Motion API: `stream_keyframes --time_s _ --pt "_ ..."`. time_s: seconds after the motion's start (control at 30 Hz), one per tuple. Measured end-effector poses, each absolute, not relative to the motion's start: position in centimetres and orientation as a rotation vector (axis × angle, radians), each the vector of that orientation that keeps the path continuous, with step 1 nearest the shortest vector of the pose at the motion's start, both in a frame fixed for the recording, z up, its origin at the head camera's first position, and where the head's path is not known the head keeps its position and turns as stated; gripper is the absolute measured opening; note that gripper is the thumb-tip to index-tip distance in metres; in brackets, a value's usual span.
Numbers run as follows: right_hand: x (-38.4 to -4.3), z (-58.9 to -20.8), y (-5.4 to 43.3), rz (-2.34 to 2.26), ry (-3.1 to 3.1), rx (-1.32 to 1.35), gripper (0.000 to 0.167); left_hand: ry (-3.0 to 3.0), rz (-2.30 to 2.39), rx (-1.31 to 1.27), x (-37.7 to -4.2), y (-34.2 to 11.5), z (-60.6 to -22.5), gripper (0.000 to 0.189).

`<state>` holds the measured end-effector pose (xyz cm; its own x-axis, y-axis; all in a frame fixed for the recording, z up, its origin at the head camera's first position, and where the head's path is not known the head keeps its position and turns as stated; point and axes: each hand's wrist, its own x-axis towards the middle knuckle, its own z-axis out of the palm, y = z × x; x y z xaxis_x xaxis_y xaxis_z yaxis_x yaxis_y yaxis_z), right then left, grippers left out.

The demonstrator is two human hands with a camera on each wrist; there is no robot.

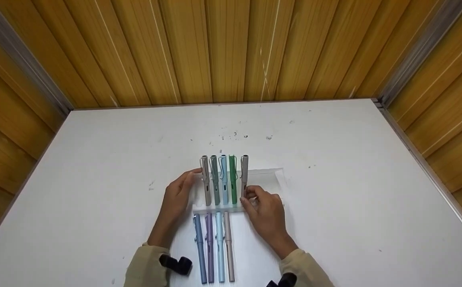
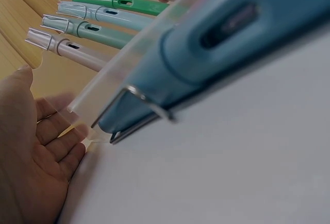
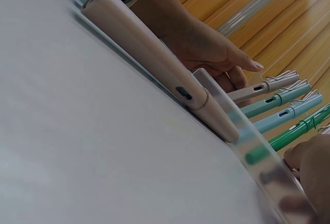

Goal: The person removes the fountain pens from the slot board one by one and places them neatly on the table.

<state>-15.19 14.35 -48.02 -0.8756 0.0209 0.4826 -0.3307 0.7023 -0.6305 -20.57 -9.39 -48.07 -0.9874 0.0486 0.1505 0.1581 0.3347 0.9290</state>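
Fingers of right hand (image 1: 269,211) pinching gray pen (image 1: 245,169) beside green pen (image 1: 233,179), over translucent tray (image 1: 239,209); left hand (image 1: 177,197) resting, relaxed, at tray's left end. I'm finding any lettering too small to read.

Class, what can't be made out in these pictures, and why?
Rightmost standing pen: head view, lower tip covered by the right hand.
The right hand: right wrist view, mostly cut off by the right edge.
Lying blue pen: left wrist view, far end cut off at the upper right corner.
Lying purple pen: right wrist view, mostly hidden behind the lying beige pen.
Dark marks on the table: head view, too small to identify.
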Motion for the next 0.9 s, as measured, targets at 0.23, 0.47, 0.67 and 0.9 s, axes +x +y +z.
stream_keyframes --time_s 0.23,0.47,0.67,0.9 --pt "-15.12 -48.10 14.30 1.078 -2.450 0.201 0.021 -2.487 -1.744 -0.191 -20.53 -9.39 -48.18 0.044" --pt "-15.21 -47.93 14.25 1.081 -2.452 0.191 0.026 -2.477 -1.758 -0.191 -20.58 -9.36 -48.05 0.043" --pt "-15.16 -47.81 14.31 1.123 -2.448 0.166 0.024 -2.472 -1.764 -0.173 -20.66 -9.32 -48.02 0.043" --pt "-15.19 -47.87 14.42 1.156 -2.403 0.180 0.023 -2.492 -1.780 -0.161 -20.37 -9.30 -47.98 0.048"
